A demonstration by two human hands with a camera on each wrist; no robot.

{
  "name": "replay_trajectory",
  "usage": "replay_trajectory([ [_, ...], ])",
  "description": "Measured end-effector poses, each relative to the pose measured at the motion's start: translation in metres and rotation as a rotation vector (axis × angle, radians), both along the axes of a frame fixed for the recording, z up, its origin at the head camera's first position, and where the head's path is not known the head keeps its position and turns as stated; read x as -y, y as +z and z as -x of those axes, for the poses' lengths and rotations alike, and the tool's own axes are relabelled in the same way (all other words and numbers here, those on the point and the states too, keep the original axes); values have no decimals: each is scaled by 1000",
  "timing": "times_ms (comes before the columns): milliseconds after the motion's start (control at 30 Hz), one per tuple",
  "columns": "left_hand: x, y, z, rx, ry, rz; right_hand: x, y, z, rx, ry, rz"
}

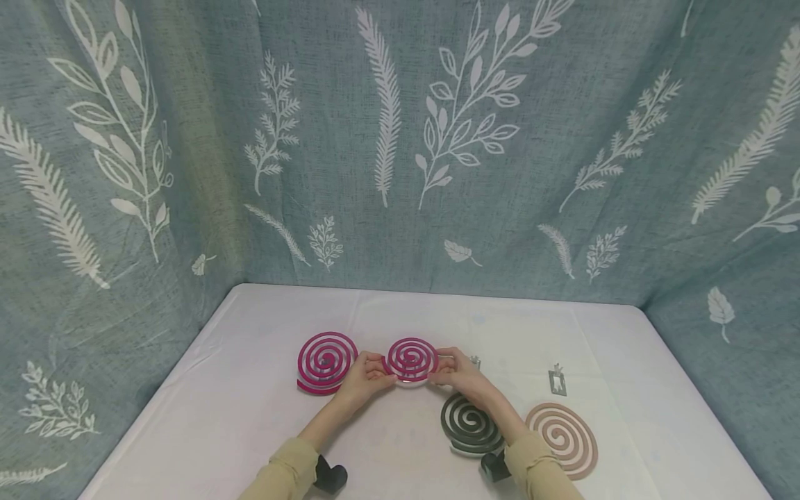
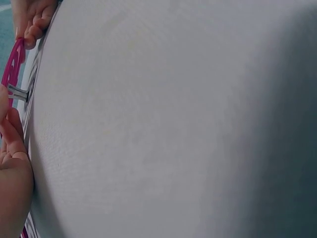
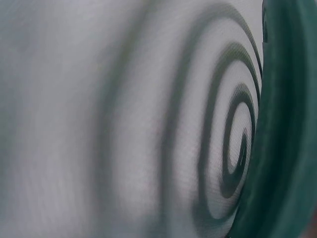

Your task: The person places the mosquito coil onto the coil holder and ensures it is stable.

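Note:
Both hands hold a magenta mosquito coil point(image 1: 410, 360) between them, over the middle of the table. My left hand point(image 1: 364, 380) pinches its left edge, and my right hand point(image 1: 459, 375) pinches the right edge. In the left wrist view the coil point(image 2: 13, 64) shows almost edge-on, with a small metal stand point(image 2: 19, 93) projecting from its underside toward the table. A second magenta coil point(image 1: 317, 380) lies left of my left hand. Below my right hand lies a dark green coil point(image 1: 459, 444), which fills much of the right wrist view as blurred rings.
A tan coil point(image 1: 578, 469) lies at the right, partly behind the right sleeve point(image 1: 539, 462). Beyond it lies a flat metal stand point(image 1: 557, 382); another metal piece point(image 1: 476, 362) shows behind my right hand. A patterned blue-green curtain point(image 1: 400, 236) borders the white table point(image 1: 250, 361).

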State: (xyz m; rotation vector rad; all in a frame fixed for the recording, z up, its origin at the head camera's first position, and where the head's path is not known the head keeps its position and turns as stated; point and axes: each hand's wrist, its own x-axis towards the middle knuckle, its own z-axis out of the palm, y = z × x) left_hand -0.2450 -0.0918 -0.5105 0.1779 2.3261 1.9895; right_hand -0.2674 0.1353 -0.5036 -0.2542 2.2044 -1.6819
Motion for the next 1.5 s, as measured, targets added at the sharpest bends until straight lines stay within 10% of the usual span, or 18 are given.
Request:
replay_trajectory([
  [367, -2, 23, -12, 17, -1, -19, 0, -1, -1, -5, -5, -15],
  [800, 0, -3, 0, 7, 25, -16, 1, -2, 0, 1, -12, 2],
  [1500, 2, 2, -1, -21, -33, -10, 3, -3, 1, -29, -43, -37],
])
